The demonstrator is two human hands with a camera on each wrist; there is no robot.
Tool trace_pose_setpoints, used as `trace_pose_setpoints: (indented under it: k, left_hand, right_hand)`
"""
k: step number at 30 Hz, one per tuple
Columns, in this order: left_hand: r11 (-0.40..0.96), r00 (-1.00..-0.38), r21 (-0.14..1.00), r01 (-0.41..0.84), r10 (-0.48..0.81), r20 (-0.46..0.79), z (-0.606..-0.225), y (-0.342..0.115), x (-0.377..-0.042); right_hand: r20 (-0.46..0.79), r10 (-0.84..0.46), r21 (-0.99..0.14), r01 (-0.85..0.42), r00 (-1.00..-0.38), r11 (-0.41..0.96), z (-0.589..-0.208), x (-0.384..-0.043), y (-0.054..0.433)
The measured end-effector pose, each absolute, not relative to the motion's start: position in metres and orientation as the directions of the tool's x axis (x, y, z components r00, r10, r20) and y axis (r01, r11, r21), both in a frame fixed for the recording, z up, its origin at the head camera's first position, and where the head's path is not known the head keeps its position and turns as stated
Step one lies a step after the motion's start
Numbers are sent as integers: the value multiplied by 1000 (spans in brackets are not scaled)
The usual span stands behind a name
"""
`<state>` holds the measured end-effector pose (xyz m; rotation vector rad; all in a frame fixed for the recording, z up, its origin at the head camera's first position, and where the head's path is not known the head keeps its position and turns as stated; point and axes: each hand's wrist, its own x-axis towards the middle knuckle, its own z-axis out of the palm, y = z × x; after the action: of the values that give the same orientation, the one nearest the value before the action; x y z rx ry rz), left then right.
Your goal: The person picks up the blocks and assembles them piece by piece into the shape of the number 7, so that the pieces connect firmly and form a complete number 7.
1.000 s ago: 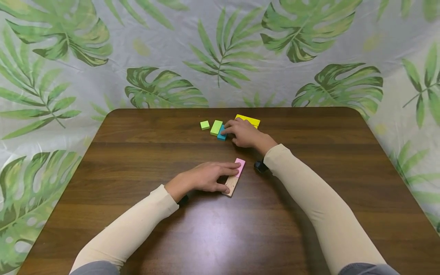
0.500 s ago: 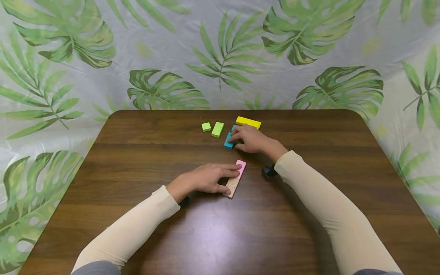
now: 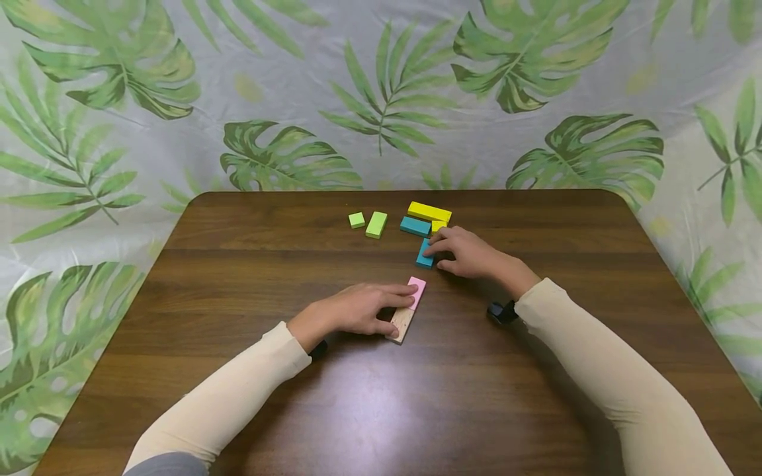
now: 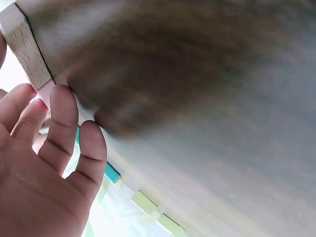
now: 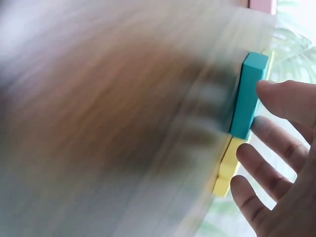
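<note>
My left hand (image 3: 360,307) lies over two flat blocks set end to end, a pink block (image 3: 419,282) and a bare wooden block (image 3: 402,321). Its fingertips rest on the pink one and its thumb touches the wooden one. Further back, my right hand (image 3: 473,254) has its fingertips on a blue block (image 3: 424,260), which lies flat on the table. In the right wrist view, the thumb and a finger meet the long face of that blue block (image 5: 248,98), and the other fingers are spread loosely.
Behind the right hand lie a second blue block (image 3: 415,226), a long yellow block (image 3: 429,211) and a small yellow block (image 3: 439,225). Left of them are a green block (image 3: 376,225) and a smaller green block (image 3: 356,220). A leaf-print cloth (image 3: 381,79) hangs behind the brown table (image 3: 238,264).
My right hand has slid one blue block from beside the green block toward the right and nearer to me, uncovering the second blue block and the yellow ones. The left hand has stayed put.
</note>
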<state>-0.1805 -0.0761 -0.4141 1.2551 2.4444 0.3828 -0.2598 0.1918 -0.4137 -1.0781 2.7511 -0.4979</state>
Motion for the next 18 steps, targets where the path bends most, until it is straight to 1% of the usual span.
trace_pose_setpoints:
  k: [4, 8, 13, 18]
  left_hand:
    - [572, -540, 396, 719, 817, -200, -414, -76, -180]
    - [571, -541, 391, 722, 818, -195, -414, -76, -181]
    - [572, -541, 386, 724, 817, -199, -415, -75, -181]
    - [571, -540, 390, 722, 818, -197, -415, -74, -180]
  right_hand:
    - [-22, -655, -359, -605, -756, 710, -414, -254, 207]
    - [-11, -647, -349, -604, -762, 717, -415, -251, 217]
    - [9, -652, -334, -616, -759, 713, -415, -249, 220]
    - [4, -636, -321, -603, -772, 730, -413, -249, 218]
